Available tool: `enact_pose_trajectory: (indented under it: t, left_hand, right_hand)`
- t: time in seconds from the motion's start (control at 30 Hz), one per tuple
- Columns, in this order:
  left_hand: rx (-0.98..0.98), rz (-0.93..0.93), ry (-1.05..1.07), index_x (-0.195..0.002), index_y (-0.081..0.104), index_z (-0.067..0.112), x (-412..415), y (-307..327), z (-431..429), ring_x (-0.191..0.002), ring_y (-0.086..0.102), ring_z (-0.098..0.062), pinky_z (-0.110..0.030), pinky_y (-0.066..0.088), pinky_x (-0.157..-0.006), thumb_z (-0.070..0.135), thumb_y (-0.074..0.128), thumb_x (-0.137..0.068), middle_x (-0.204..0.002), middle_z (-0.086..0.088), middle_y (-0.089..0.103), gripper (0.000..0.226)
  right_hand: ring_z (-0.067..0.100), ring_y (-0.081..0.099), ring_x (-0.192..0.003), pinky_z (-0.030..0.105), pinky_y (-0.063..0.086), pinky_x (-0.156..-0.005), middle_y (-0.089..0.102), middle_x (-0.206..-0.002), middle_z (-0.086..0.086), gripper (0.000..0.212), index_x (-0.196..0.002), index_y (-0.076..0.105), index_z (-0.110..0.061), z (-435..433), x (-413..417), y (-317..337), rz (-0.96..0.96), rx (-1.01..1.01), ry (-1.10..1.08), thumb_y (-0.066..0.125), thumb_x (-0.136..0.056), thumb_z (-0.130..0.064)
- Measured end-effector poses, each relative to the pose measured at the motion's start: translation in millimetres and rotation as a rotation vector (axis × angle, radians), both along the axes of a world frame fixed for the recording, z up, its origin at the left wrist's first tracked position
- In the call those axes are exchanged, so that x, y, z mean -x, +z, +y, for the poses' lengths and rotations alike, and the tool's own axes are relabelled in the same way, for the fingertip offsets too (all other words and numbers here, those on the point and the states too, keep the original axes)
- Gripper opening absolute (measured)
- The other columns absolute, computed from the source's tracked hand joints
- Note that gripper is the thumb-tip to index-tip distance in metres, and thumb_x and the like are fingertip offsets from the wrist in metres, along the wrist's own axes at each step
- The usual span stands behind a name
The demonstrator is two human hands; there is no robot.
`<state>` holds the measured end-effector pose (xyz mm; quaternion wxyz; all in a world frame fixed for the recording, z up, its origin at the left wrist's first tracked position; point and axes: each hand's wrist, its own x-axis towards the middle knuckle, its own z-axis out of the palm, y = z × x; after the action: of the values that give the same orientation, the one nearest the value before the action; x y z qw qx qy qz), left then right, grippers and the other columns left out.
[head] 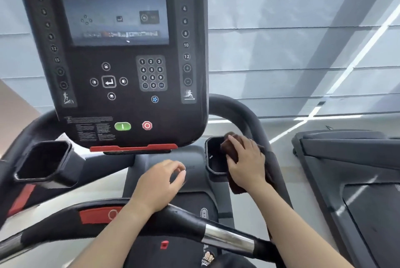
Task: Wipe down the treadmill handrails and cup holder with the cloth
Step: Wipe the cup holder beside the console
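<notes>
In the head view, right of centre, a dark brown folded cloth (229, 149) lies over the right rim of the black octagonal cup holder (210, 155), its long axis running up and down the frame. The right hand (246, 160) presses it with fingers laid flat, pointing upper left. The left hand (160, 183), mid-frame, hangs loosely curled and holds nothing, its wrist over the black padded handrail (186, 221).
</notes>
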<state>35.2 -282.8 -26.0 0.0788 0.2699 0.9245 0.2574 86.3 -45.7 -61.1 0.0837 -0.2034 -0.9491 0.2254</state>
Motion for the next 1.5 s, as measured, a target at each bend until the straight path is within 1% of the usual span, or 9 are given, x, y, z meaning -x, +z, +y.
enact_pose_trajectory:
  t: [0.1,0.3,0.53,0.73,0.8,0.97,1.17,1.37,1.5]
  left_hand:
    - [-0.008,-0.006,0.026,-0.096,0.059,0.037,0,-1,1,-0.088,0.052,0.001,-0.024,0.045,-0.073,0.039,0.047,-0.088,-0.089,0.025,0.055,0.014]
    - [-0.012,-0.017,0.038,-0.096,0.059,0.038,-1,0,0,-0.087,0.052,0.003,-0.017,0.041,-0.068,0.039,0.048,-0.088,-0.092,0.025,0.057,0.013]
    - [0.005,-0.05,0.012,-0.097,0.059,0.037,-1,2,0,-0.089,0.053,0.002,-0.021,0.046,-0.073,0.039,0.047,-0.089,-0.092,0.024,0.057,0.014]
    - [-0.001,-0.057,0.001,-0.094,0.059,0.038,-1,1,-1,-0.088,0.052,0.004,-0.02,0.046,-0.073,0.039,0.047,-0.089,-0.09,0.023,0.057,0.014]
    - [0.001,-0.053,-0.001,-0.094,0.059,0.038,0,1,-2,-0.087,0.052,0.004,-0.02,0.045,-0.073,0.04,0.046,-0.089,-0.09,0.023,0.057,0.014]
    - [0.002,-0.045,0.009,-0.094,0.058,0.037,-1,2,-3,-0.087,0.052,0.002,-0.02,0.046,-0.073,0.039,0.046,-0.089,-0.089,0.022,0.057,0.014]
    - [-0.008,-0.05,0.032,-0.092,0.058,0.036,-1,2,-3,-0.086,0.051,0.0,-0.018,0.043,-0.071,0.039,0.045,-0.089,-0.089,0.021,0.055,0.014]
    - [-0.01,-0.071,0.036,-0.09,0.059,0.035,-1,2,-1,-0.087,0.052,-0.001,-0.02,0.046,-0.073,0.039,0.046,-0.09,-0.091,0.02,0.057,0.014]
    - [-0.012,-0.08,0.033,-0.087,0.059,0.035,0,1,-1,-0.085,0.052,0.0,-0.019,0.044,-0.072,0.039,0.046,-0.089,-0.089,0.019,0.058,0.014]
  right_hand:
    - [0.028,0.026,-0.136,0.052,0.029,-0.108,0.035,-0.148,0.001,0.055,-0.14,0.036,-0.033,5,-1,-3,-0.024,0.008,0.015,0.053,-0.087,-0.034]
    - [0.033,0.037,-0.131,0.054,0.039,-0.102,0.045,-0.141,0.006,0.054,-0.136,0.044,-0.025,-19,-34,-15,0.144,0.011,-0.062,0.062,-0.085,-0.026]
    - [0.028,0.041,-0.126,0.051,0.039,-0.095,0.047,-0.139,0.002,0.049,-0.134,0.045,-0.029,-8,4,3,0.072,0.079,-0.142,0.056,-0.087,-0.027]
    - [0.027,0.044,-0.126,0.052,0.043,-0.095,0.047,-0.14,0.0,0.051,-0.136,0.043,-0.028,-13,21,14,0.244,0.058,-0.072,0.056,-0.087,-0.024]
    - [0.026,0.041,-0.128,0.052,0.039,-0.098,0.043,-0.142,-0.001,0.052,-0.138,0.041,-0.029,-9,36,16,0.194,0.06,-0.084,0.055,-0.088,-0.026]
    - [0.027,0.032,-0.132,0.054,0.025,-0.106,0.035,-0.148,-0.002,0.051,-0.139,0.035,-0.034,2,53,12,-0.172,-0.005,-0.054,0.045,-0.089,-0.04]
    - [0.022,0.032,-0.132,0.043,0.038,-0.101,0.029,-0.149,-0.011,0.061,-0.14,0.029,-0.044,19,30,5,-0.128,0.078,-0.007,0.05,-0.083,-0.051]
    - [0.027,0.049,-0.116,0.038,0.046,-0.088,0.047,-0.137,-0.006,0.047,-0.128,0.044,-0.042,28,54,11,-0.145,0.123,0.032,0.056,-0.084,-0.038]
    - [0.026,0.048,-0.119,0.037,0.041,-0.094,0.046,-0.139,-0.004,0.05,-0.134,0.043,-0.041,30,42,7,-0.082,0.142,0.048,0.058,-0.087,-0.036]
